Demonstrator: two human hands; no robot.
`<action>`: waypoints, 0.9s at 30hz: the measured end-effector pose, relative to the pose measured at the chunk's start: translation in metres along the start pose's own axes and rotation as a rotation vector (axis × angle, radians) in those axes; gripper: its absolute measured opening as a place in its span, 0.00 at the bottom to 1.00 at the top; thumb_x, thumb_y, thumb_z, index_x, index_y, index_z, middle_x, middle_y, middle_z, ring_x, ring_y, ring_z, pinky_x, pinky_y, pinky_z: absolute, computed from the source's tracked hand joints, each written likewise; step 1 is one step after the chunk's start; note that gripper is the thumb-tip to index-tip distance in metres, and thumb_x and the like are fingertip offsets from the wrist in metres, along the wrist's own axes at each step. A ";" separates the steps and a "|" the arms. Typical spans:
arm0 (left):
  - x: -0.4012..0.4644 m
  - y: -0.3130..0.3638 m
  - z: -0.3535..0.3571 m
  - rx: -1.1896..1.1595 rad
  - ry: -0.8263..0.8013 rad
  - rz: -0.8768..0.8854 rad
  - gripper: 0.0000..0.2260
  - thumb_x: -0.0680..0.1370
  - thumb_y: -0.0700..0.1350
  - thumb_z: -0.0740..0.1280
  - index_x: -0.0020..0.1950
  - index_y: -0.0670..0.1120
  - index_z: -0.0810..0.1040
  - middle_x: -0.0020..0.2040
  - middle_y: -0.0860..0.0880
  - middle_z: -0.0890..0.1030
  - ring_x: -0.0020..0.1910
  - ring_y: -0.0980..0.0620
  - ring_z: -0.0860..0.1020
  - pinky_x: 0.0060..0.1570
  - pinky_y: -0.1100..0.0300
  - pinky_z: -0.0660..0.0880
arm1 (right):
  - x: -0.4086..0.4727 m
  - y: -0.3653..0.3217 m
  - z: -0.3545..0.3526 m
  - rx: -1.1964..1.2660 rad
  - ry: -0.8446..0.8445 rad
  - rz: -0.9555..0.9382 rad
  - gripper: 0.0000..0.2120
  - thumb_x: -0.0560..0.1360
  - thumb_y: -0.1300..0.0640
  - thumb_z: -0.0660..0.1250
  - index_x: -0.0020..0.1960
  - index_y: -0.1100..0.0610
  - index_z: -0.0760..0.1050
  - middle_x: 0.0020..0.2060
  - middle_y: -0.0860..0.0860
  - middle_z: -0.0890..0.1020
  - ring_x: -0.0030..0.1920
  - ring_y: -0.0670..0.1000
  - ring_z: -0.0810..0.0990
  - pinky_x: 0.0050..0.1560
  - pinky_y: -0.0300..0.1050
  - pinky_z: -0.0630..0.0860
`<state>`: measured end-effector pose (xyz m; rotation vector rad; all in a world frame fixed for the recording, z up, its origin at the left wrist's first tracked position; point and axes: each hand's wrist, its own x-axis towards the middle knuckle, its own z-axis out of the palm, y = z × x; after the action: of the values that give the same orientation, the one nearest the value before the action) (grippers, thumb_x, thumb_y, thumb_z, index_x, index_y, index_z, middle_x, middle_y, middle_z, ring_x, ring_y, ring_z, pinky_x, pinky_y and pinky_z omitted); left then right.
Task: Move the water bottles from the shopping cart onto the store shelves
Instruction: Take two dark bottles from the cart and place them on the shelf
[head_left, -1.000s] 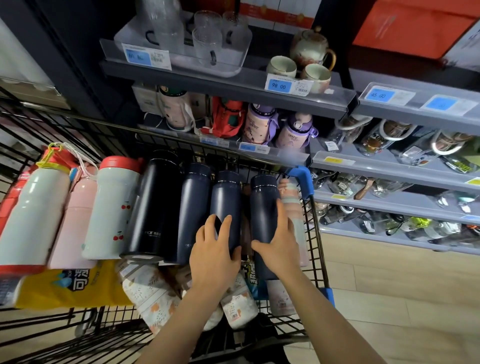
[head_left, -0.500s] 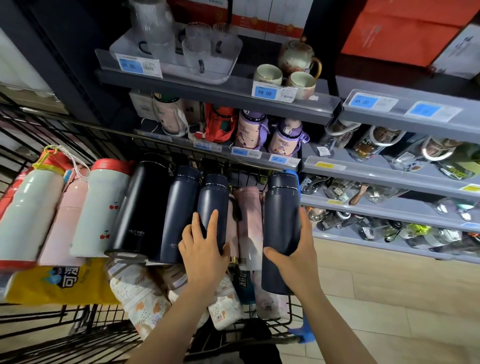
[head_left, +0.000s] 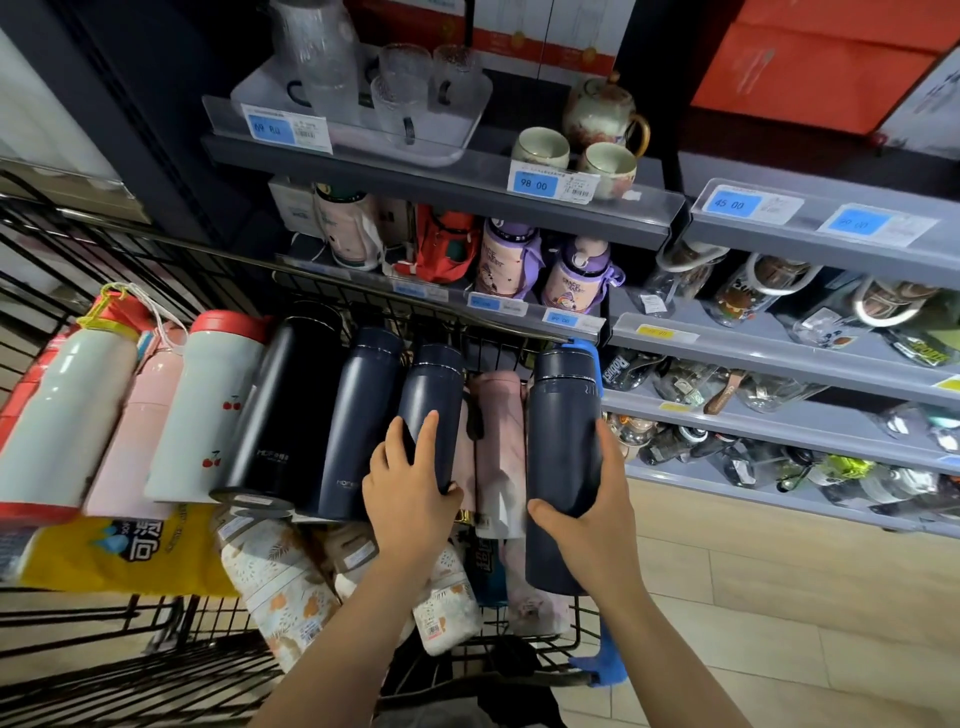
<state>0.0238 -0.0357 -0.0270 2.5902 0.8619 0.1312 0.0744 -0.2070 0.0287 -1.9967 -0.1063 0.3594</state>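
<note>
My right hand (head_left: 589, 514) grips a dark navy bottle (head_left: 563, 447), lifted upright at the right side of the black wire shopping cart (head_left: 156, 644). My left hand (head_left: 410, 488) is wrapped round the lower part of another navy bottle (head_left: 431, 400) that still lies in the cart. Beside it lie a further navy bottle (head_left: 358, 415), a black one (head_left: 283, 405), a white cherry-print bottle with a red lid (head_left: 205, 410), a pink one (head_left: 137, 436) and a white one (head_left: 62, 415). A pink marbled bottle (head_left: 498, 447) lies between my hands.
Grey store shelves (head_left: 779, 358) rise beyond and to the right of the cart, stocked with purple children's bottles (head_left: 540, 270), glass bottles, cups and a teapot. A yellow pack (head_left: 119, 551) and patterned bottles (head_left: 280, 587) fill the cart's near part. Tiled floor lies at the lower right.
My right hand has raised its navy bottle up and rightward out of the row, uncovering the pink marbled bottle. My left hand has curled further round its bottle.
</note>
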 end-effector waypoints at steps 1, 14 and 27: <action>0.000 0.001 -0.001 -0.037 -0.001 -0.019 0.42 0.61 0.45 0.81 0.73 0.49 0.70 0.69 0.36 0.71 0.61 0.32 0.74 0.50 0.40 0.75 | 0.000 0.001 0.000 -0.001 0.000 0.000 0.48 0.67 0.63 0.76 0.76 0.41 0.52 0.65 0.34 0.61 0.62 0.38 0.64 0.51 0.32 0.66; -0.010 0.002 -0.004 -0.240 0.007 -0.027 0.36 0.66 0.45 0.79 0.73 0.52 0.70 0.71 0.38 0.68 0.66 0.34 0.70 0.57 0.41 0.71 | -0.003 0.003 -0.002 -0.005 0.015 0.013 0.47 0.68 0.62 0.75 0.76 0.40 0.52 0.64 0.35 0.62 0.60 0.39 0.66 0.50 0.33 0.67; 0.004 -0.003 -0.004 -0.088 -0.109 0.074 0.31 0.78 0.55 0.66 0.78 0.57 0.58 0.76 0.40 0.60 0.68 0.36 0.68 0.50 0.43 0.76 | -0.009 0.008 0.011 -0.102 0.003 0.047 0.48 0.67 0.60 0.75 0.75 0.37 0.51 0.69 0.45 0.65 0.64 0.49 0.69 0.58 0.52 0.75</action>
<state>0.0243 -0.0296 -0.0247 2.5215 0.7059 0.0468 0.0620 -0.2030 0.0185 -2.1032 -0.0775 0.3882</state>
